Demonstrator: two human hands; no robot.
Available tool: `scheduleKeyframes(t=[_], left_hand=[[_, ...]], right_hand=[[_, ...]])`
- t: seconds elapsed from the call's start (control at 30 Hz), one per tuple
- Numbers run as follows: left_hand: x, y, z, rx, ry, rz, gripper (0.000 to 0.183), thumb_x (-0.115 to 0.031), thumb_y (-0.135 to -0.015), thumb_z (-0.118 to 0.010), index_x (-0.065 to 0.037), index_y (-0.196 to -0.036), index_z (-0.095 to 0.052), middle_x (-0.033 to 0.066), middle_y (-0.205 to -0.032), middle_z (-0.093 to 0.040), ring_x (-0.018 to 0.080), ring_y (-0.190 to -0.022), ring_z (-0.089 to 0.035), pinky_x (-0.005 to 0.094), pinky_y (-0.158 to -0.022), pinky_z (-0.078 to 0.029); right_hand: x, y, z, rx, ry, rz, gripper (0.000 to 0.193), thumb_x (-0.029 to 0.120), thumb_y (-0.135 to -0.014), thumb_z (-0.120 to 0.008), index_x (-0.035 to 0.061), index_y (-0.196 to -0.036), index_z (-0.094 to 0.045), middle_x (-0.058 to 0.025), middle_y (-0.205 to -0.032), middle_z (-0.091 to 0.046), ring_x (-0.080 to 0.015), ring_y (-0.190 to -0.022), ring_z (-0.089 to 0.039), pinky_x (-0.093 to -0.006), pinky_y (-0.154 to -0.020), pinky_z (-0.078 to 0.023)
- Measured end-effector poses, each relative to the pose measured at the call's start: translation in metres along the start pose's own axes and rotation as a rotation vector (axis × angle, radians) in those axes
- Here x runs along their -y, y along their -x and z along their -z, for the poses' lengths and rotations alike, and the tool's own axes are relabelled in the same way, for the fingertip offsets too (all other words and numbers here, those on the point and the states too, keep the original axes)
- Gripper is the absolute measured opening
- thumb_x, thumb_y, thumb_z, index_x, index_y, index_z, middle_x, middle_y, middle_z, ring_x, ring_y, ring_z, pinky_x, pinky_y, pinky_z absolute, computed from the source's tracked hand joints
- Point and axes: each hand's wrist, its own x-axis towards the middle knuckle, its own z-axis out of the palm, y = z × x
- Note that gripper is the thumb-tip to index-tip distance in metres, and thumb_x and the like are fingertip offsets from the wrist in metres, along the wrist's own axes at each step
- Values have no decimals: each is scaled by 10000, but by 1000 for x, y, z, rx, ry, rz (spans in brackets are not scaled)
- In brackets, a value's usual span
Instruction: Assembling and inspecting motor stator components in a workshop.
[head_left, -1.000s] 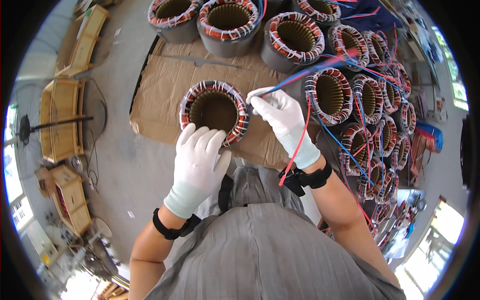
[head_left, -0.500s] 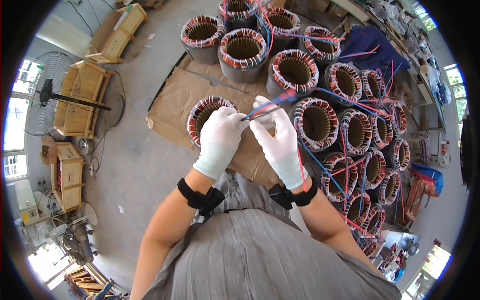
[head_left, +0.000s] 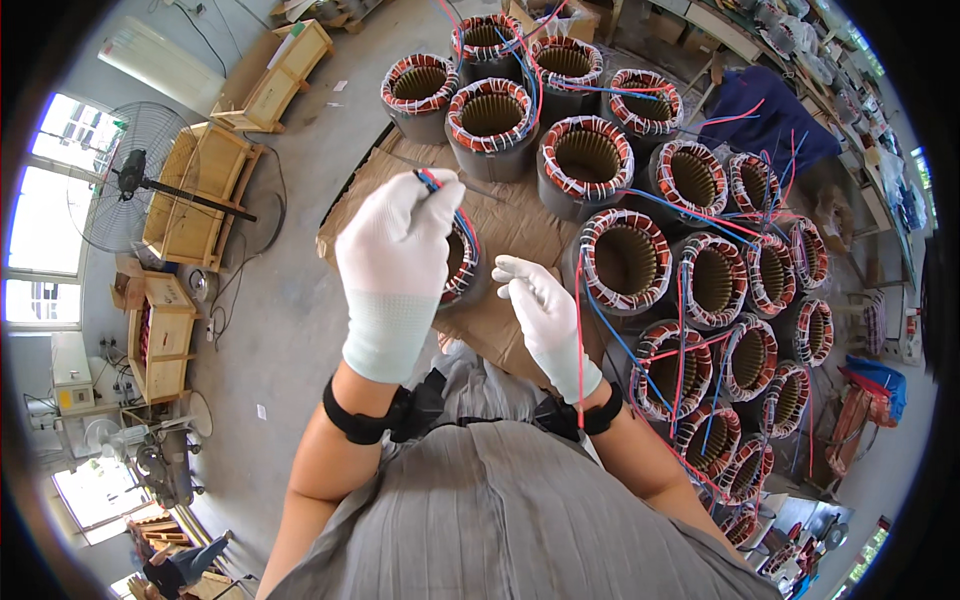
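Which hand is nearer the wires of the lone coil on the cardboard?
Left: the left hand grips the wires; the right hand sits apart from them, lower and to their right.

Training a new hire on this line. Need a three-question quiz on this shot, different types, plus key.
1. Pick one: which hand grips the bunched red and blue leads, left or right?
2. True or false: the large fan stands to the left of the group of wound cores.
3. Short answer: what does the mostly hidden wound core near mid-picture stand on?

Key
1. The left hand.
2. True.
3. A brown cardboard sheet.
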Motion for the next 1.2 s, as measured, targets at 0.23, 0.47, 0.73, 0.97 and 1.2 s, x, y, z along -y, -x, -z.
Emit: scheduleKeyframes(t=[0.23, 0.47, 0.73, 0.97, 1.2], left_hand=[[-12, -6, -2, 40, -168, -59, 159, -102, -935, -712, 37, -1005, -745, -5, -711, -634, 26, -655, -567, 196, -633, -464], [-19, -12, -9, 67, -231, -77, 183, -137, -942, -730, 24, -1024, -759, 12, -714, -667, 31, -625, -594, 190, -590, -476], [-25, -17, -16, 92, -201, 6, 206, -177, -948, -729, 12, -1023, -757, 7, -785, -689, 36, -649, -603, 193, -613, -480], [-18, -32, -13, 110, -223, -28, 191, -161, -946, -726, 7, -1030, -763, -6, -804, -692, 35, -664, -608, 187, -618, -462], [1, -52, -1, 329, -91, -172, 206, -136, -947, -706, -14, -1108, -752, 48, -851, -716, 59, -766, -642, 230, -721, -520]], right_hand=[[-7, 7, -3, 66, -16, -52, 310, 63, -1044, -509, -38, -1316, -618, -114, -1202, -705, -141, -1124, -657, -267, -956, -504], [-14, 15, 2, 68, 24, -72, 274, 115, -1034, -556, -14, -1246, -673, -116, -1074, -746, -72, -884, -645, -242, -716, -514], [-18, 20, 7, -3, 36, 40, 277, 136, -1025, -570, -32, -1218, -679, -116, -1022, -748, -122, -813, -668, -283, -739, -524], [-16, 21, 13, 2, 127, -153, 286, 159, -1026, -557, -13, -1214, -686, -141, -1044, -748, -156, -867, -690, -297, -758, -536], [-41, -3, -12, -73, 156, -123, 334, 124, -1029, -538, 3, -1329, -617, -118, -1089, -726, -152, -933, -677, -289, -839, -529]])
